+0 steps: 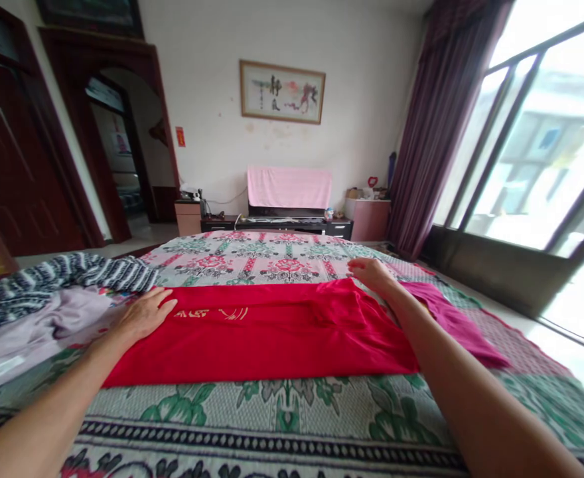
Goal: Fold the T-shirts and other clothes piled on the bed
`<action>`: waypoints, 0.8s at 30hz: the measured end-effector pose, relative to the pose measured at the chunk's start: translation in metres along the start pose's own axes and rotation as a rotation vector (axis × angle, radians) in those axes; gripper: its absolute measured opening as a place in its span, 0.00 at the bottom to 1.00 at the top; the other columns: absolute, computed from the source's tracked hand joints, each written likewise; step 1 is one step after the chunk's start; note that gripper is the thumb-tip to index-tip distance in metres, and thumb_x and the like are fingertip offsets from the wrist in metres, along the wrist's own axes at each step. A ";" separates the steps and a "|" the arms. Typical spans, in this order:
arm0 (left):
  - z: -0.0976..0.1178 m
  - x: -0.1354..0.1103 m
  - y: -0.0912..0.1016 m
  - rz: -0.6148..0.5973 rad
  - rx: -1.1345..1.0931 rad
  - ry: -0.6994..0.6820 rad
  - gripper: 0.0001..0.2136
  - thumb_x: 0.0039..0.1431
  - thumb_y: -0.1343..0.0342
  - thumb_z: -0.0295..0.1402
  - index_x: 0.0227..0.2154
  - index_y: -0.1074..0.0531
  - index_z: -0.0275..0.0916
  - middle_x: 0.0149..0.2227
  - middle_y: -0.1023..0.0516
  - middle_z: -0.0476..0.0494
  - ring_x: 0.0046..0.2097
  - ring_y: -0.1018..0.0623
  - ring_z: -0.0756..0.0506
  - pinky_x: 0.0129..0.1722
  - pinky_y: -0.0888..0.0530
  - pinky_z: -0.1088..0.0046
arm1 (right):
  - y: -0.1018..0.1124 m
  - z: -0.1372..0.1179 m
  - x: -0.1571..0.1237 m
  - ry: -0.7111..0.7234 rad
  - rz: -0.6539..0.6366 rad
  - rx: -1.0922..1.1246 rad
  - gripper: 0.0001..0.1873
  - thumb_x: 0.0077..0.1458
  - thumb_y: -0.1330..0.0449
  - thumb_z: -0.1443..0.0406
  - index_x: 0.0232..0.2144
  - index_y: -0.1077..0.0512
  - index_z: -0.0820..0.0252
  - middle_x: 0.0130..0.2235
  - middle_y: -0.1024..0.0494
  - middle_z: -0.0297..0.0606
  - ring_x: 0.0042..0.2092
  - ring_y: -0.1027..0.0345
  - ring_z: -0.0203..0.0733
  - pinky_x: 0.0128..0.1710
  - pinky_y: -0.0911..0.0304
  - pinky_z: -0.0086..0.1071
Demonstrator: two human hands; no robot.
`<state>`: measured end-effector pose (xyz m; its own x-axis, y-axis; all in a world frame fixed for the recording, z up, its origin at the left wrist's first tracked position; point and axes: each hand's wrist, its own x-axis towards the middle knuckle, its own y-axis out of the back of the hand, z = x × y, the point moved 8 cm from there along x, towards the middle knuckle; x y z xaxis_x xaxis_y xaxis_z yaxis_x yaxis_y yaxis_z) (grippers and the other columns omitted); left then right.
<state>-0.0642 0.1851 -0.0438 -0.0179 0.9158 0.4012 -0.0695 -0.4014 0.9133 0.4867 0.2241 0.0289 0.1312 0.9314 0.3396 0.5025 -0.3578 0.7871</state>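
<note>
Currently the red shirt [272,332] lies flat across the bed [272,425], left hand [145,312] spread open on its left end, right hand [371,272] open at the far right corner; smoothing outward with even pressure should keep creases out.

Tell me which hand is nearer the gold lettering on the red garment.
Left. The left hand rests flat on the red garment right beside the gold lettering; the right hand is at the garment's far right corner.
</note>
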 end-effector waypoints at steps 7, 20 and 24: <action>-0.004 -0.004 0.015 -0.034 0.012 0.056 0.20 0.57 0.57 0.38 0.43 0.24 0.38 0.53 0.26 0.43 0.53 0.26 0.44 0.55 0.34 0.71 | -0.028 0.019 -0.005 -0.042 -0.134 -0.233 0.17 0.46 0.45 0.72 0.37 0.21 0.61 0.35 0.20 0.44 0.38 0.26 0.46 0.36 0.34 0.31; 0.003 -0.005 0.012 -0.114 0.093 -0.009 0.18 0.59 0.56 0.36 0.43 0.23 0.37 0.49 0.22 0.42 0.50 0.24 0.43 0.53 0.33 0.71 | -0.046 0.011 -0.011 0.059 -0.185 -0.227 0.17 0.48 0.45 0.66 0.39 0.21 0.57 0.38 0.19 0.39 0.39 0.27 0.44 0.38 0.35 0.29; 0.003 -0.006 0.012 -0.131 0.097 -0.017 0.19 0.60 0.56 0.36 0.45 0.24 0.36 0.50 0.23 0.41 0.50 0.25 0.43 0.53 0.34 0.72 | -0.043 0.023 -0.013 -0.052 -0.141 -0.294 0.14 0.45 0.43 0.64 0.34 0.21 0.60 0.32 0.20 0.41 0.35 0.27 0.44 0.34 0.35 0.31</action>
<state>-0.0619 0.1753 -0.0352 0.0022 0.9605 0.2784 0.0270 -0.2784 0.9601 0.4827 0.2290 -0.0215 0.1248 0.9726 0.1960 0.2513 -0.2221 0.9421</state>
